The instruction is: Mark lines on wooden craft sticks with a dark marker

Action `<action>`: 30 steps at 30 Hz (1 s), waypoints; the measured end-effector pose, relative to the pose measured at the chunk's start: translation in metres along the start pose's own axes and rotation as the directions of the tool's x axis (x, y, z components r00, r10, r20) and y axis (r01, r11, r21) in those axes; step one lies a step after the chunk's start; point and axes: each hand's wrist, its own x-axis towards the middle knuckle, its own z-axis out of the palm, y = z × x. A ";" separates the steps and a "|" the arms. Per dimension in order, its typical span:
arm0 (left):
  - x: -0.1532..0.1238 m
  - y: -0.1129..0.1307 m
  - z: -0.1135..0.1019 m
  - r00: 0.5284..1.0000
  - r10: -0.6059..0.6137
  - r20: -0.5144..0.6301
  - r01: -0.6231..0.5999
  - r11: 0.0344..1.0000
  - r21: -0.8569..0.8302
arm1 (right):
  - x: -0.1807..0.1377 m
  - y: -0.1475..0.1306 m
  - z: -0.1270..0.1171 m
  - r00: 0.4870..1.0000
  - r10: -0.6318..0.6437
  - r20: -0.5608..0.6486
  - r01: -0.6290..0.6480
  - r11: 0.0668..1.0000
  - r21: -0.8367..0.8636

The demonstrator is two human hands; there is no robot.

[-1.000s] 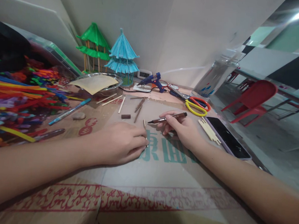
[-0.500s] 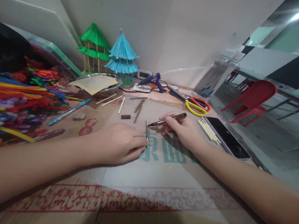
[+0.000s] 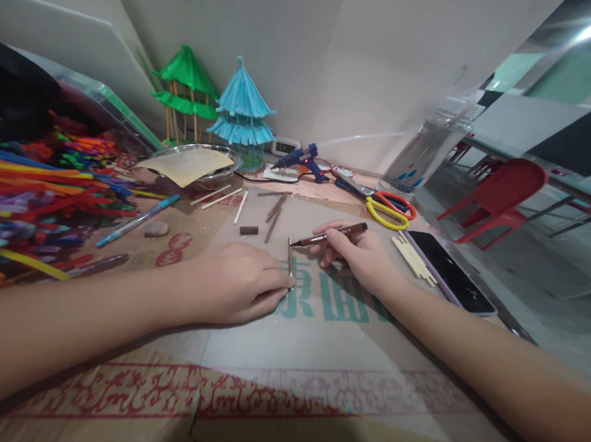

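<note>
With its fingers pressed on the near end of a small wooden stick (image 3: 290,257), my left hand (image 3: 236,279) rests on the printed cardboard sheet. The stick is partly brown, with a paler near end. My right hand (image 3: 351,251) grips a brown marker pen (image 3: 332,234), its dark tip touching or nearly touching the stick's far part. The brown pen cap (image 3: 248,231) lies off the pen, left of the stick. Several brown sticks (image 3: 275,210) lie beyond it. A few pale sticks (image 3: 221,198) are farther left, and more pale sticks (image 3: 413,257) sit right of my right hand.
At the back stand a green-roofed model pavilion (image 3: 186,91) and a blue-roofed one (image 3: 243,111), near a blue glue gun (image 3: 302,160). Scissors (image 3: 389,210), a phone (image 3: 450,270) and a plastic bottle (image 3: 419,155) are at right. Colourful pipe cleaners (image 3: 31,198) pile up at left.
The marker's tip has shifted very slightly toward the stick's far end, with my right hand moving a little. My left hand and the stick look unmoved.
</note>
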 end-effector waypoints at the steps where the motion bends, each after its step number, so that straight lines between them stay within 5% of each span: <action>1: 0.000 0.000 0.000 1.000 -0.001 0.004 0.001 1.000 -0.002 | 0.000 0.000 0.000 1.000 0.004 -0.002 -0.004 1.000 0.000; 30: 0.000 0.000 0.000 1.000 -0.006 0.009 0.006 1.000 -0.020 | -0.001 -0.002 0.001 1.000 0.023 -0.003 -0.023 1.000 0.003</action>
